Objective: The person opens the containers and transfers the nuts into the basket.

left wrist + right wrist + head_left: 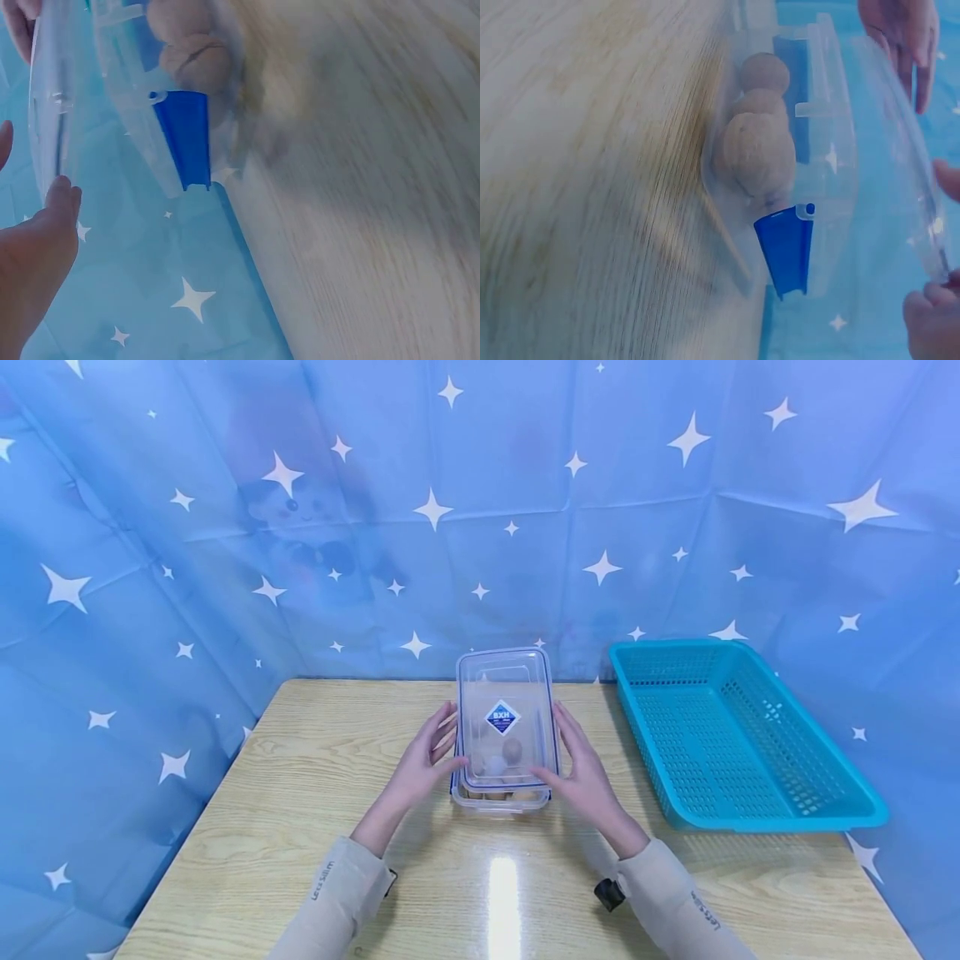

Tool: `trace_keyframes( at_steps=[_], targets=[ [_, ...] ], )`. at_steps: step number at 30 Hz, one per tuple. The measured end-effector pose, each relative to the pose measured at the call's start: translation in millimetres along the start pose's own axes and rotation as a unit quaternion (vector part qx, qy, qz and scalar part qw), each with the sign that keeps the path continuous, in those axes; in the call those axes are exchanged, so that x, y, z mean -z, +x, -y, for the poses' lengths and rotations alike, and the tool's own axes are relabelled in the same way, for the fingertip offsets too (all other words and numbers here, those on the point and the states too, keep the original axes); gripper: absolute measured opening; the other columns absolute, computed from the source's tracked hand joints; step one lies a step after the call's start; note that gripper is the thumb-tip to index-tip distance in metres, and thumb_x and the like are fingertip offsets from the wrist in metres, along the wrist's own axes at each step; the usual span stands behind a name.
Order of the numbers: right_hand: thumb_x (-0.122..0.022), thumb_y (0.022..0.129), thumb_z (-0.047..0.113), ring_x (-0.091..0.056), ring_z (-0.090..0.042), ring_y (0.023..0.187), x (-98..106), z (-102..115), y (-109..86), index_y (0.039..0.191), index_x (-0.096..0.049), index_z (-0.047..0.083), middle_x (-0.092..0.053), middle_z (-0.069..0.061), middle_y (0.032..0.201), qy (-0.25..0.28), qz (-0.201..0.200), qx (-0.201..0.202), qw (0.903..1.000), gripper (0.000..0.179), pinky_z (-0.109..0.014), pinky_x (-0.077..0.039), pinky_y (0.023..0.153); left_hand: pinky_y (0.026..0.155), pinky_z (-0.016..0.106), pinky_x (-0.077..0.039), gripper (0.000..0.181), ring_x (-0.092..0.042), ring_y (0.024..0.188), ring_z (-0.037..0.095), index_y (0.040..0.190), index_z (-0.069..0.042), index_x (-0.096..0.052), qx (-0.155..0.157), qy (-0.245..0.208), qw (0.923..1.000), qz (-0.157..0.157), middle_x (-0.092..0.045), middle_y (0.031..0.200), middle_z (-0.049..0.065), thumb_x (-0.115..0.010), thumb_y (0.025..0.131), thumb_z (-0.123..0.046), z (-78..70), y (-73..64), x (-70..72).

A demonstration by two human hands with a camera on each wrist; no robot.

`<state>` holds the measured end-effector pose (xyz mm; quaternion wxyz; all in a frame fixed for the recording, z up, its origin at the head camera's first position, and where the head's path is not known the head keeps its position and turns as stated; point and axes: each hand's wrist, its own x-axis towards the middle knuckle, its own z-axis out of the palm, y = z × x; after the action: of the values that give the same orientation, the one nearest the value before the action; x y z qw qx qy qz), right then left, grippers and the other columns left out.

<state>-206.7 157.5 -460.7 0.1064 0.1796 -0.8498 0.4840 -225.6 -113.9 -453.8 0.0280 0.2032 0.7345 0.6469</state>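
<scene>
A clear lid (pixel 506 693) with a blue rim and a blue diamond "BXH" label is held between both hands, just above a clear plastic food container (pixel 498 806). My left hand (pixel 427 756) holds the lid's left edge. My right hand (pixel 581 768) holds its right edge, thumb over the near corner. From the wrist views the lid stands apart from the container. Blue side clips (pixel 184 139) hang unfastened from the container. Inside it lie several round, brownish things (pixel 757 146) and a whitish one (pixel 495 766); their kind is unclear.
A turquoise plastic basket (pixel 757 822) with perforated sides stands at the table's right. The container sits on the light wooden table (pixel 315 752), towards its back edge. Behind hangs a blue curtain (pixel 510 560) with white stars.
</scene>
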Motion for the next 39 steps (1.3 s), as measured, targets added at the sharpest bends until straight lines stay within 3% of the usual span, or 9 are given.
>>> trace_keyframes(
  at_steps=[5, 11, 15, 19, 25, 28, 32, 35, 39],
  targets=[
    [-0.072, 0.087, -0.002, -0.025, -0.041, 0.151, 0.6, -0.1, 1.2, 0.158, -0.025, 0.010, -0.021, -0.014, 0.166, 0.018, -0.025, 0.006, 0.9995, 0.086, -0.060, -0.028, 0.119, 0.121, 0.037, -0.032, 0.083, -0.030, 0.149, 0.040, 0.158, 0.003, -0.013, 0.004, -0.039, 0.9992, -0.009, -0.025, 0.163, 0.023, -0.063, 0.091, 0.007, -9.4, -0.1, 1.8],
    [-0.068, 0.090, -0.002, -0.029, -0.038, 0.149, 1.7, 1.4, 4.2, 0.155, -0.034, 0.010, -0.031, -0.014, 0.163, 0.012, -0.067, 0.038, 0.9970, 0.075, -0.058, -0.034, 0.118, 0.119, 0.035, -0.035, 0.080, -0.035, 0.147, 0.041, 0.157, 0.004, -0.015, 0.029, -0.057, 0.9975, -0.028, -0.031, 0.158, 0.025, -0.062, 0.092, 0.008, -16.7, 2.5, 1.7],
    [-0.069, 0.089, -0.002, -0.036, -0.034, 0.144, 2.4, 3.4, 4.7, 0.153, -0.039, 0.010, -0.036, -0.012, 0.161, -0.007, -0.089, 0.059, 0.9943, 0.072, -0.022, -0.042, 0.112, 0.119, 0.040, -0.035, 0.076, -0.036, 0.146, 0.041, 0.156, 0.005, -0.019, 0.039, -0.056, 0.9971, -0.035, -0.033, 0.156, 0.025, -0.060, 0.093, 0.008, -19.4, 5.2, 0.2],
    [-0.070, 0.088, -0.002, -0.040, -0.033, 0.139, 2.6, 5.0, 4.6, 0.152, -0.040, 0.011, -0.038, -0.011, 0.160, -0.011, -0.101, 0.075, 0.9920, 0.072, -0.001, -0.034, 0.100, 0.120, 0.043, -0.034, 0.071, -0.034, 0.147, 0.040, 0.155, 0.004, -0.024, 0.041, -0.052, 0.9971, -0.037, -0.030, 0.156, 0.023, -0.059, 0.094, 0.009, -21.6, 6.7, -1.6],
    [-0.068, 0.087, -0.008, -0.038, -0.037, 0.143, 3.6, 13.2, 5.6, 0.150, -0.041, 0.002, -0.039, -0.018, 0.158, 0.016, -0.111, 0.090, 0.9896, 0.069, -0.006, -0.034, 0.110, 0.121, 0.040, -0.033, 0.069, -0.030, 0.149, 0.041, 0.154, 0.006, -0.026, 0.018, -0.062, 0.9970, -0.043, -0.028, 0.157, 0.025, -0.059, 0.093, 0.011, -26.5, 7.8, -2.7],
    [-0.065, 0.086, -0.013, -0.038, -0.042, 0.141, 7.5, 29.0, 5.1, 0.148, -0.039, -0.007, -0.039, -0.025, 0.155, 0.044, -0.112, 0.094, 0.9883, 0.067, -0.028, -0.040, 0.116, 0.121, 0.040, -0.033, 0.067, -0.029, 0.149, 0.041, 0.152, 0.008, -0.027, 0.007, -0.069, 0.9966, -0.045, -0.028, 0.158, 0.027, -0.059, 0.093, 0.010, -28.3, 8.4, -1.8],
    [-0.063, 0.087, -0.015, -0.037, -0.044, 0.141, 11.5, 43.1, 4.4, 0.147, -0.036, -0.012, -0.039, -0.029, 0.153, 0.082, -0.107, 0.087, 0.9870, 0.066, -0.058, -0.036, 0.113, 0.121, 0.039, -0.034, 0.060, -0.031, 0.149, 0.039, 0.151, 0.007, -0.030, 0.013, -0.064, 0.9968, -0.048, -0.033, 0.158, 0.026, -0.057, 0.097, 0.003, -28.0, 6.2, 0.6],
    [-0.062, 0.090, -0.012, -0.037, -0.041, 0.143, 9.4, 35.3, 5.4, 0.150, -0.035, -0.006, -0.039, -0.024, 0.156, 0.102, -0.105, 0.074, 0.9864, 0.066, -0.056, -0.037, 0.114, 0.121, 0.038, -0.033, 0.054, -0.031, 0.149, 0.038, 0.151, 0.007, -0.031, 0.023, -0.073, 0.9961, -0.046, -0.033, 0.158, 0.026, -0.050, 0.101, -0.001, -27.4, 2.8, 1.8],
    [-0.059, 0.095, -0.006, -0.037, -0.036, 0.145, 5.9, 20.5, 6.2, 0.154, -0.033, 0.002, -0.037, -0.018, 0.158, 0.134, -0.099, 0.063, 0.9840, 0.065, -0.038, -0.036, 0.118, 0.123, 0.038, -0.029, 0.053, -0.027, 0.151, 0.038, 0.152, 0.009, -0.027, 0.030, -0.115, 0.9921, -0.041, -0.029, 0.159, 0.028, -0.041, 0.104, -0.008, -28.3, -0.6, 1.3]
  ],
)
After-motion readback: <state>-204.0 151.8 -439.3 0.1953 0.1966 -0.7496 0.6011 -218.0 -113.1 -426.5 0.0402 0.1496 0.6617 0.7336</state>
